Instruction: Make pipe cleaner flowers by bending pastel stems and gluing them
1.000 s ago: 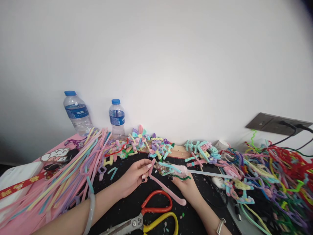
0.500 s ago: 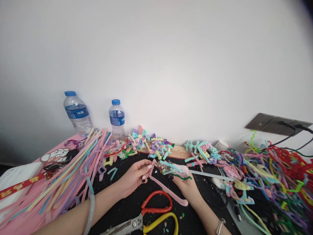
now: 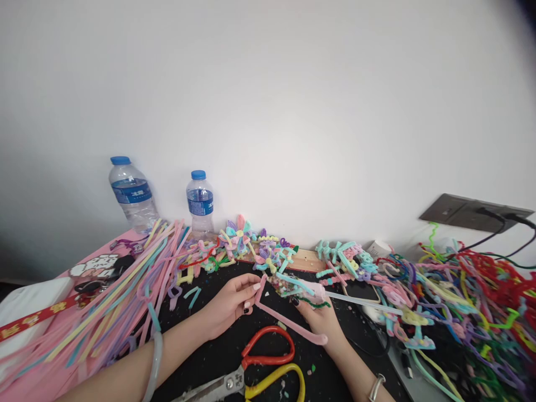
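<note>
My left hand (image 3: 235,301) pinches a bent pink pipe cleaner (image 3: 288,322) between thumb and fingertips. Its long tail slants down to the right, above the scissors. My right hand (image 3: 320,321) is closed around what looks like a pale pink glue gun (image 3: 318,292), its grip hidden by the fingers. A long whitish glue stick (image 3: 364,302) sticks out of the back, toward the right. Teal and dark green pipe cleaner pieces lie along the gun's front, beside the left fingertips. Large scissors (image 3: 240,379) with one red and one yellow handle rest on the black mat just below both hands.
Loose pastel pipe cleaners (image 3: 121,296) spread over the left side. Two water bottles (image 3: 200,204) stand by the wall. Finished pipe cleaner flowers (image 3: 239,233) line the back. A colourful tangled heap (image 3: 481,312) fills the right, below a wall socket (image 3: 473,212) with plugged-in cables.
The free end of the pink pipe cleaner has swung slightly right and up. The glue gun has shifted a little to the right; both hands stay nearly in place.
</note>
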Tool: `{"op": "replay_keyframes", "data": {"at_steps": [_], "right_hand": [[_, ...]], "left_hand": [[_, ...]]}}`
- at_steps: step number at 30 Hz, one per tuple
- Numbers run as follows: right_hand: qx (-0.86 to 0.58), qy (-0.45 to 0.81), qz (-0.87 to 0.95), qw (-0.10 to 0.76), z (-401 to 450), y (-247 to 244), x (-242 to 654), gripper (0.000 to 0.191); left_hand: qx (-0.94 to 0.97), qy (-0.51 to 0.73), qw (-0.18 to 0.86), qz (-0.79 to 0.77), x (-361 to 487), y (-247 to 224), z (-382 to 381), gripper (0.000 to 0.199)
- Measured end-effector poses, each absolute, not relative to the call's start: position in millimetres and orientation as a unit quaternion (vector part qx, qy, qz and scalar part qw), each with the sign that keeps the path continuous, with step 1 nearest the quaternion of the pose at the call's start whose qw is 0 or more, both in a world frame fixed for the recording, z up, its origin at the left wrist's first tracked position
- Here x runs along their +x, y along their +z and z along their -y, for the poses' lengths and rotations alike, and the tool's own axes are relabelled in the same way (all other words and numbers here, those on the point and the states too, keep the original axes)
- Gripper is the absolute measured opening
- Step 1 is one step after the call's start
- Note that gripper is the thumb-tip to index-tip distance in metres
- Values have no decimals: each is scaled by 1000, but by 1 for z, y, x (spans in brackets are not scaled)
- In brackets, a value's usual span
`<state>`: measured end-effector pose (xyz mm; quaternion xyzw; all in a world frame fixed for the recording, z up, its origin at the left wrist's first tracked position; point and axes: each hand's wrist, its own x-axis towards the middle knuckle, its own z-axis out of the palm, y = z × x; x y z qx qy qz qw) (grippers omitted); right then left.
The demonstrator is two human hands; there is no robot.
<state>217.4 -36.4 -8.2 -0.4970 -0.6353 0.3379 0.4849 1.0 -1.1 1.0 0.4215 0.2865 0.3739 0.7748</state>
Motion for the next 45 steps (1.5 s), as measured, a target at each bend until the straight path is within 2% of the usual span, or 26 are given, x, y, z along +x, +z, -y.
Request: {"op": "replay_keyframes", "data": {"at_steps": [6,12,18,22,25,27,29,32,36,41,45], "right_hand": [[-536,276,629,491,37,-11,217,15],[-571,200,635,480,36,-9,222,15],[-675,49,655,335,35,0,227,36],[-731,-49,639,233,34,-4,226,38],[-725,-90,642,233,36,-1,222,40],[-672,-78,680,282,40,5,217,41],[-578,-4,752,315,46,12,210,36],[-509,104,800,301,56,17,197,28],[-476,117,821,294,63,15,187,10],[-481,125,815,297,61,10,188,19],[-520,138,775,331,58,7,192,22]], "left_hand": [[417,371,780,-284,0,-1,1,18],[398,382,785,-283,1,0,1,17],[361,416,780,-297,1,-1,0,18],[359,434,766,-309,1,-2,-1,19],[371,444,754,-312,2,-2,0,19],[388,445,744,-312,2,-2,2,18],[419,439,731,-311,4,0,4,17],[491,415,696,-321,6,4,8,18],[563,380,651,-340,8,8,11,21],[577,364,650,-335,8,9,12,22],[563,366,656,-346,7,6,10,22]]}}
